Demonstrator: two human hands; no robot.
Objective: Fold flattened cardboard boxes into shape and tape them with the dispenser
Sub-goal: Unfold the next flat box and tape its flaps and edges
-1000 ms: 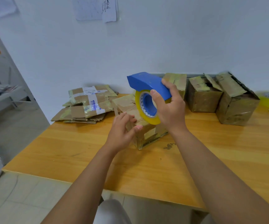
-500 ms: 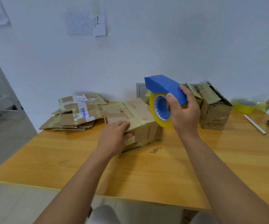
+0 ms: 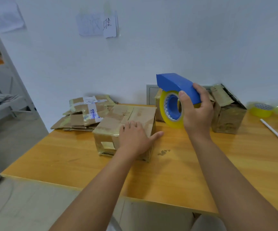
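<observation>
1. The folded cardboard box (image 3: 126,124) stands on the wooden worktop (image 3: 168,172), and I take this box as the landmark for all places below.
2. The left hand (image 3: 135,139) lies flat on the near right part of the box top, with the fingers straight and the thumb spread out over the right edge; it presses and grips nothing.
3. The right hand (image 3: 195,112) is up in the air, to the right of the box and above it, with the fingers and thumb curled around the blue tape dispenser (image 3: 178,87).
4. The yellow tape roll (image 3: 171,109) sits in the dispenser and hangs just beside the far right corner of the box; whether it touches the box I cannot tell.
5. A stack of flattened boxes (image 3: 85,112) lies to the far left of the box, touching or almost touching it.
6. Finished boxes (image 3: 226,110) stand to the far right of the box, partly hidden by the right hand.
7. Further right are a spare yellow tape roll (image 3: 260,110) and a white pen (image 3: 271,129).
</observation>
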